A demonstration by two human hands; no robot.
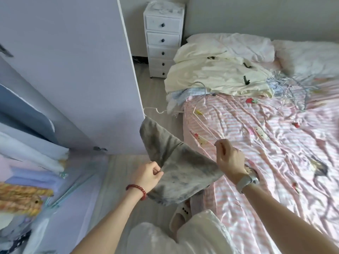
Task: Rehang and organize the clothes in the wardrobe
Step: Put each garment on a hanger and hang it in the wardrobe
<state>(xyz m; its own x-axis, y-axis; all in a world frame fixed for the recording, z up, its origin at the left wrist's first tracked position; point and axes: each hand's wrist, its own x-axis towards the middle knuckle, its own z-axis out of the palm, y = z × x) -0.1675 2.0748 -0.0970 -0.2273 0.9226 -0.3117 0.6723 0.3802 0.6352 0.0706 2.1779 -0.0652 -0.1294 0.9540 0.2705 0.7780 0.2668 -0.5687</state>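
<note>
While two hands hold one grey garment point(176, 162): left hand point(146, 176), right hand point(229, 158).

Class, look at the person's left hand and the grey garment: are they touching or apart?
Touching. The head view shows the left hand pinching the grey garment at its edge between thumb and fingers.

You hold a mottled grey garment point(176, 167), with a dark red bead bracelet point(136, 189) on your left wrist. The bed sheet point(266, 143) is pink-and-white striped with small cartoon prints; cream clothes point(216, 76) lie on it. The drawer unit point(163, 37) is white with dark knobs.
</note>
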